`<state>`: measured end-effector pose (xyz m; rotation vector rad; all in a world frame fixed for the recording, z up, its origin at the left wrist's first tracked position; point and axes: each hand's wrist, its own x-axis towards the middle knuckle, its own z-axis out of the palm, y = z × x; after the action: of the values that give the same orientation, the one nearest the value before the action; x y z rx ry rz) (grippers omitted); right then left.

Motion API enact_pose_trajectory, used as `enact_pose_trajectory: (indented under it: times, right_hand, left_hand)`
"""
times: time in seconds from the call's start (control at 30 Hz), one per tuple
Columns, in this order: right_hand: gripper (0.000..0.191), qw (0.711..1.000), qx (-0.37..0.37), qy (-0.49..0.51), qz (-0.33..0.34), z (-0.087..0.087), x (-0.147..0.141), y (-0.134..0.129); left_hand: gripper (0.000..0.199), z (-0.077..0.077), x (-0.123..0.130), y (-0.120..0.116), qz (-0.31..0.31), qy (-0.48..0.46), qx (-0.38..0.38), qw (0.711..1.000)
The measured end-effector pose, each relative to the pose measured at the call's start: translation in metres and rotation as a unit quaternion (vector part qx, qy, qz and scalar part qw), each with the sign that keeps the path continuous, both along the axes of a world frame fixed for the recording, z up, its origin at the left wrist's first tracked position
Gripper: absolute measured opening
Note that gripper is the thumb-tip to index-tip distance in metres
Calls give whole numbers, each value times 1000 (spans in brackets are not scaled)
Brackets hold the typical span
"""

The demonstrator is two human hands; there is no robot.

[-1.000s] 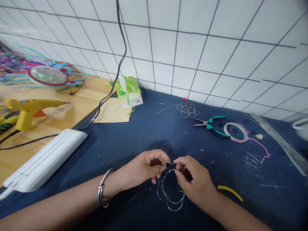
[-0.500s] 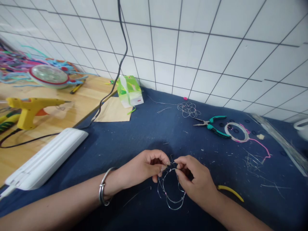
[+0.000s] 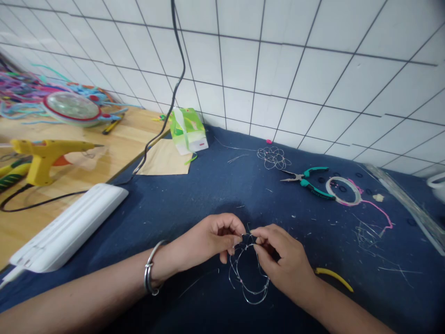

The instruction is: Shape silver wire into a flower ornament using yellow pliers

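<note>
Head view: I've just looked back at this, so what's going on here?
A person's left hand and right hand both pinch the upper end of a looped wire piece, their fingertips close together. Its rounded loops hang below, over the dark blue surface. Farther back lie a flower-shaped wire piece and teal-handled pliers, neither in hand. On the wooden surface at the left, a yellow glue gun lies unheld.

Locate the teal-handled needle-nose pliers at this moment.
In the head view, the teal-handled needle-nose pliers lie right of centre on the dark blue work surface, between the wire flower and white ring, beyond the right hand.
</note>
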<state>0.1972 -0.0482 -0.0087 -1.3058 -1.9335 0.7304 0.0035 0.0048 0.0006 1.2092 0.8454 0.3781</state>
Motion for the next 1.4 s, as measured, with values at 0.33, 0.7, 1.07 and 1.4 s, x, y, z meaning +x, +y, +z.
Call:
enact_pose_trajectory:
  times: [0.33, 0.7, 1.07, 1.4]
  right_hand:
    - [31, 1000, -9, 22, 18, 0, -2, 0]
    - [30, 999, -15, 35, 22, 0, 0, 1]
    - [31, 999, -20, 40, 13, 3, -2, 2]
    - [33, 999, -22, 41, 11, 2, -1, 1]
  left_hand:
    - [6, 0, 0, -1, 7, -4, 6, 1000]
    - [7, 3, 0, 3, -2, 22, 28, 999]
    - [7, 2, -2, 1, 13, -6, 13, 1000]
    - [6, 4, -2, 2, 11, 2, 14, 1000]
